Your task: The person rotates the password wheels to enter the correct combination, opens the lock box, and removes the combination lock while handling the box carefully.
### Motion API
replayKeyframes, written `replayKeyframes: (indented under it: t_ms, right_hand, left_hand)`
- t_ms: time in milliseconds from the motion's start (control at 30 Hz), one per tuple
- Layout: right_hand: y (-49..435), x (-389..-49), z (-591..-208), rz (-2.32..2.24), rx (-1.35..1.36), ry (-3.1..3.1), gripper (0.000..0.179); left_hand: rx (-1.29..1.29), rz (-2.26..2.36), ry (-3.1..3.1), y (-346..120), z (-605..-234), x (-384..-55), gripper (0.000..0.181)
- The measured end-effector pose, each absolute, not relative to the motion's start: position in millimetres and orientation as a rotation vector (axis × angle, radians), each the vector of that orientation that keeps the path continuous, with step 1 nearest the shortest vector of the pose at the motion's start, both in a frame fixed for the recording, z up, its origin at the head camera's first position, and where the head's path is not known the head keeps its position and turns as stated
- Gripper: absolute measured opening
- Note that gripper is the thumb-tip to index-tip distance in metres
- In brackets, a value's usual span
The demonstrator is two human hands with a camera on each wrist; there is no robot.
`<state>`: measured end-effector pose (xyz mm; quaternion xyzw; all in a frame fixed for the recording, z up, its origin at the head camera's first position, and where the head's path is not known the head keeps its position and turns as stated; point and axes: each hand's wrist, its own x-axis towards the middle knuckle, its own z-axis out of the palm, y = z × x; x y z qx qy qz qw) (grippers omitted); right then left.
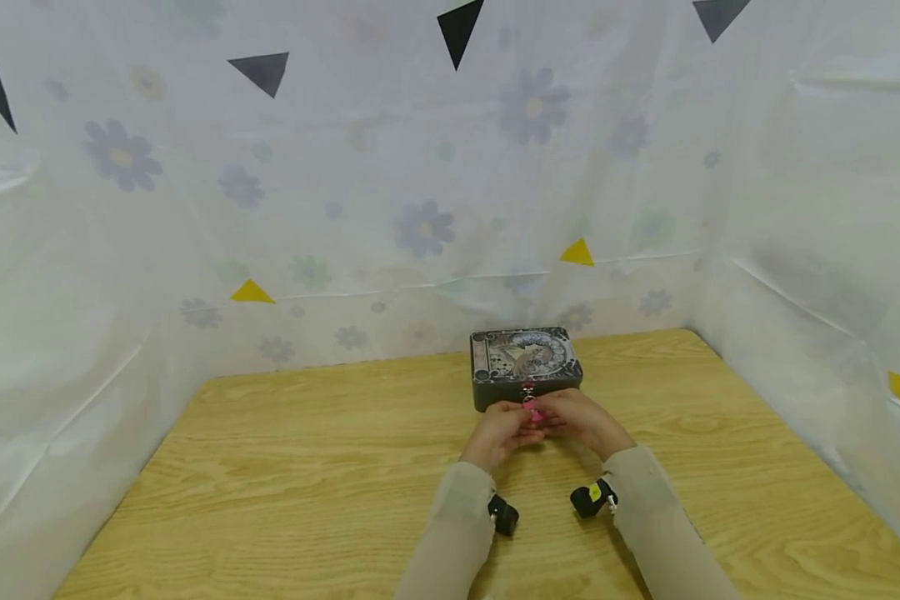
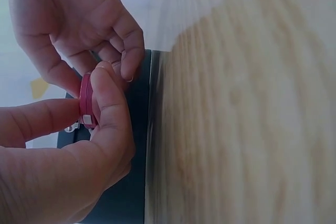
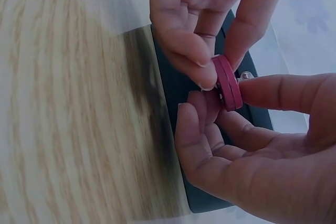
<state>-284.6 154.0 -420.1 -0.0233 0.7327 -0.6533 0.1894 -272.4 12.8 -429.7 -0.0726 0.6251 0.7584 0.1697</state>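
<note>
1. A pink-red, disc-shaped padlock [image 3: 229, 83] was pinched by the left hand [image 1: 495, 433] and right hand [image 1: 583, 417] at the front of a dark, rectangular, picture-lidded box [image 1: 525, 354].
2. Steady fingertip support was probably needed.

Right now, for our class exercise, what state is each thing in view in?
Black rectangular box with printed lid: closed.
Small pink lock-like piece: held at the box's front; locked or unlocked, cannot tell.
Bare left-hand grip: pinching the pink piece.
Bare right-hand grip: pinching it too.
White flower-printed sheet: hanging, creased.
</note>
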Motion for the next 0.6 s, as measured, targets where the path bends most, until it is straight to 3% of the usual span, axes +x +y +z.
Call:
replayKeyframes:
  t_ms: [600]
  right_hand:
    - [158.6,-285.3,-420.5,-1.798,-0.112,2.070,0.038]
  left_hand:
    - [-0.209,2.174,1.799,14.8,-431.4,-273.0,0.009]
